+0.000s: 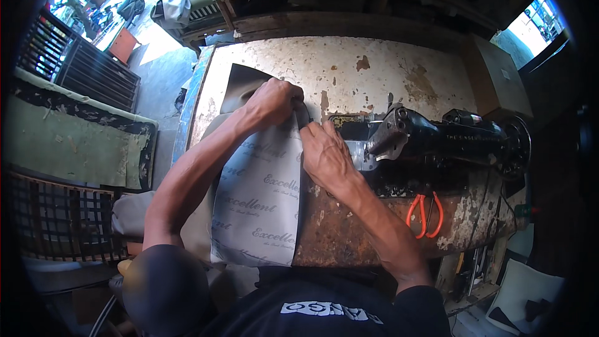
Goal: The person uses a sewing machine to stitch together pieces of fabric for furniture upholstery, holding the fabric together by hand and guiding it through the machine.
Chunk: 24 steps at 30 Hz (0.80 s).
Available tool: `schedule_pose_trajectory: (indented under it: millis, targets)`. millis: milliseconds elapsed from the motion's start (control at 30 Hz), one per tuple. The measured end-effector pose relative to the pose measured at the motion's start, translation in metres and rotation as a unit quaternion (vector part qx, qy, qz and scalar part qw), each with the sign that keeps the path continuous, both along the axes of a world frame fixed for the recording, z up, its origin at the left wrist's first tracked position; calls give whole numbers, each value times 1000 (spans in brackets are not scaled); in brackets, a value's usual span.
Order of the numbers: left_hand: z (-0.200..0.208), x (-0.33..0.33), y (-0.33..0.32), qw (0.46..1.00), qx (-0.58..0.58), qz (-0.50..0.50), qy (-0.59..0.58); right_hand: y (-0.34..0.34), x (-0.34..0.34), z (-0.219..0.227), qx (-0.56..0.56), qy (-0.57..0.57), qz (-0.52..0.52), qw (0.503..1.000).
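A long piece of upholstery material [256, 193] lies on the worn table, its pale printed backing facing up and its dark glossy side showing at the far end. My left hand [274, 101] is closed on the far right edge of this piece, fingers curled down and partly hidden. Just nearer and to the right, my right hand [326, 150] pinches the same edge, where a narrow dark strip or fold shows between the hands. To the right of my right hand stands a black sewing machine [443, 140], its needle end close to my fingers.
Orange-handled pliers [425, 215] lie on the table's [387, 62] near right part. A cardboard box [499, 78] stands at the far right. Wooden racks [355, 22] run along the back. Left of the table are a green padded panel [81, 131] and a webbed frame [59, 218].
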<state>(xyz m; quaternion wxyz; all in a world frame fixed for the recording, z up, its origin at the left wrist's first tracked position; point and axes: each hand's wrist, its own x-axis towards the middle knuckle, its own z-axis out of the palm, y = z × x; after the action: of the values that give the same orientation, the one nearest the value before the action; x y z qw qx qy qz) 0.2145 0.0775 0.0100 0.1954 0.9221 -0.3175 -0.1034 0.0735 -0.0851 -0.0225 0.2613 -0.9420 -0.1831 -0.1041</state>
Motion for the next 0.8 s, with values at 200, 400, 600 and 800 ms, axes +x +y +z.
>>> schedule_pose_trajectory:
  millis: [200,400,600,800]
  targets:
    - [-2,10,-3,999,20,16,38,2,-2,-1,46,-44,1,998]
    - [6,7,0,998,13,-53,-3,4,-6,3,40,-42,-11,998]
    - [16,18,-6,990,85,-58,91,6,-7,9,3,15,-12,1000]
    - [26,16,-2,990,44,-110,70,7,-7,6,4,16,-18,1000]
